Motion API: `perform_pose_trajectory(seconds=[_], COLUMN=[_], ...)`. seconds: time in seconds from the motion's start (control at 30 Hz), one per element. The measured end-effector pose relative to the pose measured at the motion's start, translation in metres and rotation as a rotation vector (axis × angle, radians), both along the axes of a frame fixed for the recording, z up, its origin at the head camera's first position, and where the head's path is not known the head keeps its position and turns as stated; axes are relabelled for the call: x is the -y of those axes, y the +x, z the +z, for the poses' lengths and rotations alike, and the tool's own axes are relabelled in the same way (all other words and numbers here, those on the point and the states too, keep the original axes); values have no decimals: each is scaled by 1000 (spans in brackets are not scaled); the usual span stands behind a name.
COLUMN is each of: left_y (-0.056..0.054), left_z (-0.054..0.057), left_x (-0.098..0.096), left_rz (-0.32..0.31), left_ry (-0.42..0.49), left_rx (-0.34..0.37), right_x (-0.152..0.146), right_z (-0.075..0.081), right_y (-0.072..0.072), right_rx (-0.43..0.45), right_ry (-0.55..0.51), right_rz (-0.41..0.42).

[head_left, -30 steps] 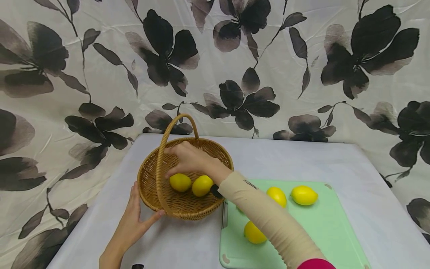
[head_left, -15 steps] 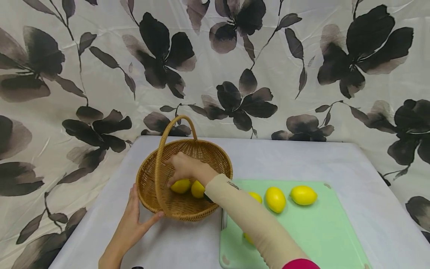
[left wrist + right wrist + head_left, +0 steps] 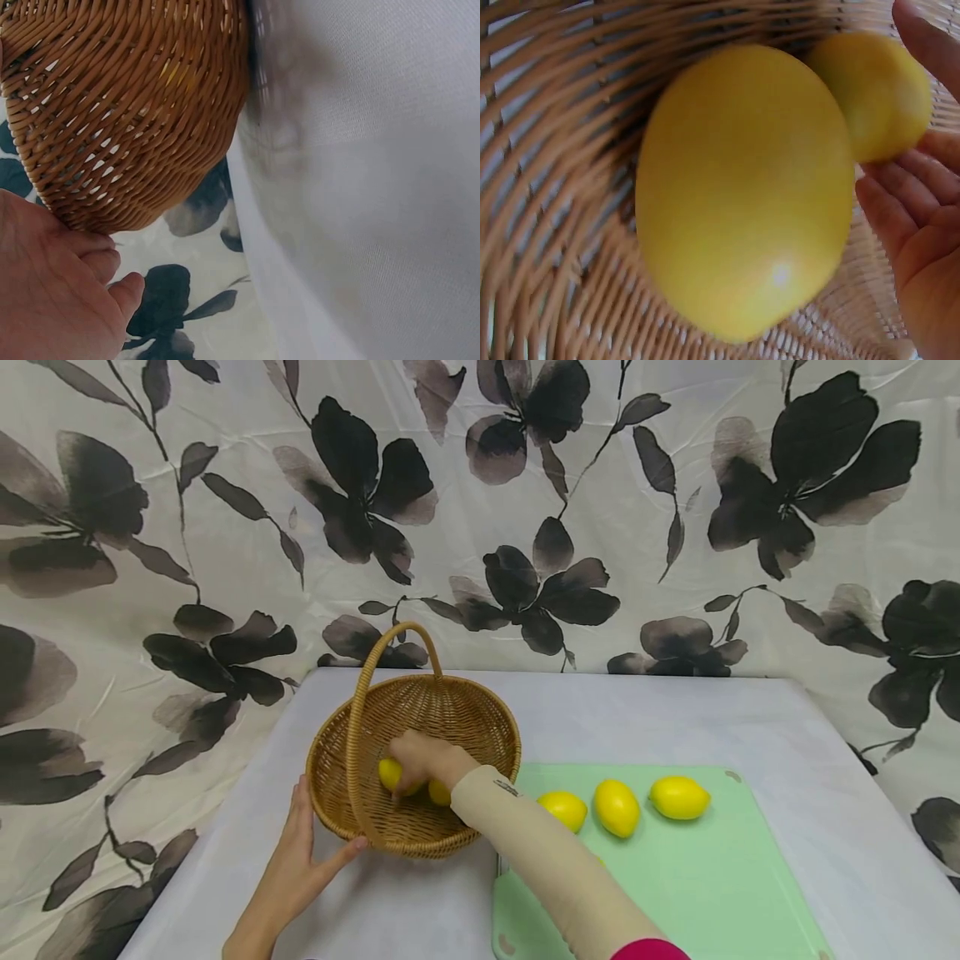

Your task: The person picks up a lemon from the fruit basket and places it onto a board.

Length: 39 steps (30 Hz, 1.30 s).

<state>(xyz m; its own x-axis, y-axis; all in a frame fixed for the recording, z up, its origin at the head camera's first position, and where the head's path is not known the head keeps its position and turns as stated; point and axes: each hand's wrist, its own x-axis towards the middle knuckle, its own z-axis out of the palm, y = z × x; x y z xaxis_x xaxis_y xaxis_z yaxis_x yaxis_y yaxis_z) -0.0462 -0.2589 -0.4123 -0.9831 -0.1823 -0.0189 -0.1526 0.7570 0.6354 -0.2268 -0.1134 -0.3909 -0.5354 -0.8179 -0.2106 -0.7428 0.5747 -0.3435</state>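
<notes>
A brown wicker basket with a tall arched handle stands at the left of the table. My left hand rests against its near left side, fingers fairly straight along the outer wall and thumb spread towards the front rim. Inside the basket, my right hand holds a lemon, the thumb on one side and the fingers on the other. The right wrist view shows this lemon beyond a second lemon, which lies nearer the camera. My right hand and sleeve partly cover both in the head view.
A light green cutting board lies right of the basket. On it sit several lemons, among them a far right lemon, a middle lemon and a left lemon. Floral cloth hangs behind the white table.
My right hand has moved down into the basket and taken hold of the left lemon there. The right forearm has shifted left, uncovering a lemon on the board. My left hand stays against the basket.
</notes>
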Motion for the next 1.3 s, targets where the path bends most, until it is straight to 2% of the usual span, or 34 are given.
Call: perform_pose_trajectory(seconds=[0.17, 0.43, 0.67, 0.87, 1.13, 1.3], left_y=[-1, 1, 1, 1, 1, 0], left_z=[-1, 2, 0, -1, 0, 0], left_x=[0, 1, 2, 1, 0, -1], left_rz=[-8, 0, 2, 1, 6, 3], left_ry=[5, -1, 2, -7, -21, -23], left_rx=[-14, 12, 5, 10, 25, 34], right_x=[2, 5, 2, -5, -14, -22], right_z=[-4, -4, 0, 10, 33, 45], right_y=[1, -1, -3, -6, -7, -8], right_rx=[-33, -72, -62, -54, -71, -53], right_ry=[27, 52, 29, -54, -142, -185], right_rz=[9, 46, 57, 78, 93, 87])
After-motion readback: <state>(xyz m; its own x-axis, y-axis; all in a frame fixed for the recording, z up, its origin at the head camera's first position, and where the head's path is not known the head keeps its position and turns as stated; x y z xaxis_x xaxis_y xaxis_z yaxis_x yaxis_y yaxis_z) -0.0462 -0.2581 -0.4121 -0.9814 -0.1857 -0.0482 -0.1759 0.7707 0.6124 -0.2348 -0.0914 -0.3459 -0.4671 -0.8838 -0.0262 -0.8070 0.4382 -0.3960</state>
